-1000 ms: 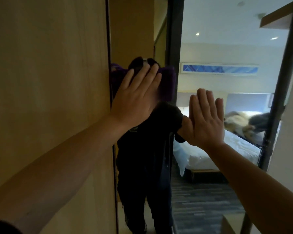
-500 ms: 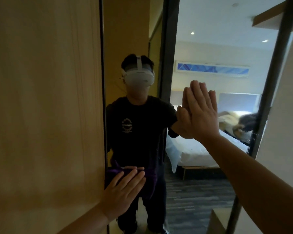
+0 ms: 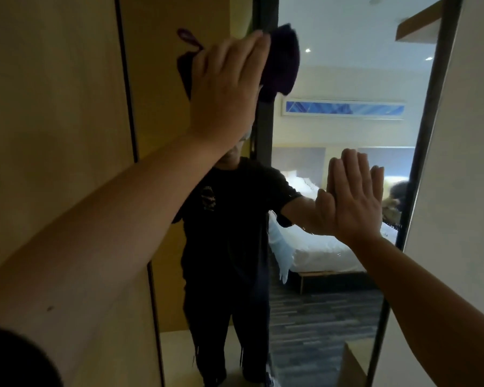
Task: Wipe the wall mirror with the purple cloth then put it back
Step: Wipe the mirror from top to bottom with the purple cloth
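The tall wall mirror fills the middle of the head view, dark-framed, reflecting a person in black clothes and a bedroom. My left hand is raised high near the mirror's upper left and presses the purple cloth flat against the glass. The cloth sticks out past my fingertips, and a loop of it shows left of my hand. My right hand lies flat on the glass at mid height on the right, fingers up and together, holding nothing.
A light wooden panel runs along the mirror's left side. A white wall stands just right of the dark frame edge. The reflection shows a bed and striped carpet behind me.
My left hand swept the cloth from head height down to the lower glass, then up to the top left. My right hand stayed flat on the mirror.
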`<state>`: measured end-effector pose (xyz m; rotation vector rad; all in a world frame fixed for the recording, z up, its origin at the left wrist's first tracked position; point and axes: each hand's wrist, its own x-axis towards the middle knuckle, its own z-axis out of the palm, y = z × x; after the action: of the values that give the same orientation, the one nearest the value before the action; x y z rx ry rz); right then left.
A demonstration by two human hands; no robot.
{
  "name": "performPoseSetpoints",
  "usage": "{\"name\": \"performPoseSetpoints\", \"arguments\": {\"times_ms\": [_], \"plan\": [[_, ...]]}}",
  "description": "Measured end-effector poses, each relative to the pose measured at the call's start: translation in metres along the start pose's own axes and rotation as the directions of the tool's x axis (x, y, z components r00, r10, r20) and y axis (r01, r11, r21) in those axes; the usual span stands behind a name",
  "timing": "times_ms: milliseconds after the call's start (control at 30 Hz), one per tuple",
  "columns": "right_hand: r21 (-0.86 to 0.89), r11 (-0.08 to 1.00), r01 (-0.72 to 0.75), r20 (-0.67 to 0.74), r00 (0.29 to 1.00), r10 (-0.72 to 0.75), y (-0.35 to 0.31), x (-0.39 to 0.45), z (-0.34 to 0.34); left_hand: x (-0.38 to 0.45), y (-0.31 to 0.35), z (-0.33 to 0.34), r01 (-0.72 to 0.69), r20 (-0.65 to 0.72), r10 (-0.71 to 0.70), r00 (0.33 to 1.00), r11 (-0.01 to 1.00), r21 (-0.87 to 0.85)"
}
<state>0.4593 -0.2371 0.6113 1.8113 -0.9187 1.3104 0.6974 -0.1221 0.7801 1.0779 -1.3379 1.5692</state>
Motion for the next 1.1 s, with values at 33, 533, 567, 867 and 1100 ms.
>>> {"name": "performPoseSetpoints", "arguments": {"times_ms": [33, 533, 567, 867, 1100], "plan": [[0.009, 1.0, 0.006, -0.02, 1.0, -0.006, 0.0, 0.0, 0.001, 0.008, 0.003, 0.007, -0.02, 0.037, 0.019, 0.999, 1.0, 0.021], [0.038, 0.997, 0.06, -0.121, 0.991, -0.055, 0.005, -0.002, 0.009, -0.156, 0.068, -0.01, -0.154, 0.342, 0.144, 0.929, 0.988, 0.003], [0.038, 0.997, 0.067, -0.117, 0.991, -0.062, 0.006, -0.002, 0.009, -0.176, 0.076, -0.013, -0.17, 0.362, 0.163, 0.918, 0.985, -0.012], [0.039, 0.998, 0.04, -0.081, 0.996, -0.036, 0.007, -0.002, 0.011, -0.327, 0.114, -0.025, -0.316, 0.356, 0.315, 0.88, 0.947, -0.056], [0.174, 0.985, 0.015, 0.024, 1.0, -0.019, 0.021, -0.004, -0.017, -0.304, 0.114, -0.035, -0.203, 0.362, 0.251, 0.898, 0.965, -0.166]]}}
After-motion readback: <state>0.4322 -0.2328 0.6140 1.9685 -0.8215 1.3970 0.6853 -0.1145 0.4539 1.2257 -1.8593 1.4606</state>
